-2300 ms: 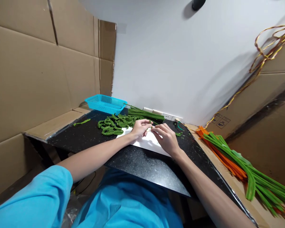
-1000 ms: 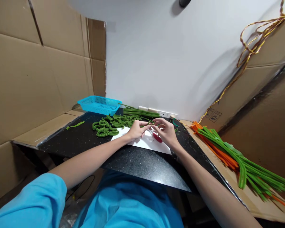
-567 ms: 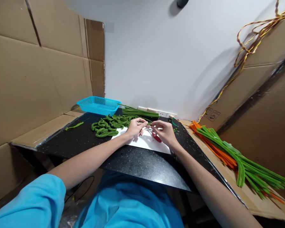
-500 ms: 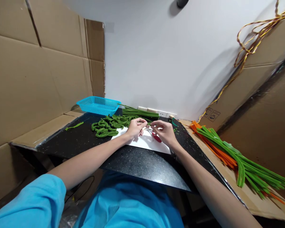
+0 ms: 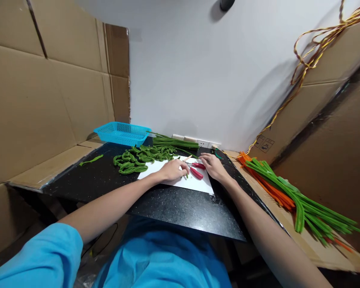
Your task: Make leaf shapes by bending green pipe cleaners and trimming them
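Note:
My left hand (image 5: 174,171) rests low over a white sheet (image 5: 168,182), fingers curled, with a short bit of green pipe cleaner (image 5: 186,176) at its fingertips. At the sheet's right edge is my right hand (image 5: 215,166), its fingertips closed at the end of a long dark green pipe cleaner (image 5: 187,152). Between the hands lie pliers (image 5: 196,173) with red handles, their jaws pointing left. A thin pale stick (image 5: 187,158) lies by the jaws. Many bent green pipe cleaner loops (image 5: 130,162) are heaped left of the sheet.
Behind the sheet lies a bundle of straight green pipe cleaners (image 5: 174,143). A blue basket (image 5: 123,138) stands back left, with a green strip (image 5: 91,160) before it. Light green stems (image 5: 312,212) and orange stems (image 5: 276,192) lie on cardboard at right. A socket strip (image 5: 202,143) runs along the wall.
My hands were together above the sheet and have parted. The left has lowered onto the sheet; the right has moved outward to its right edge, uncovering the pliers and the stick.

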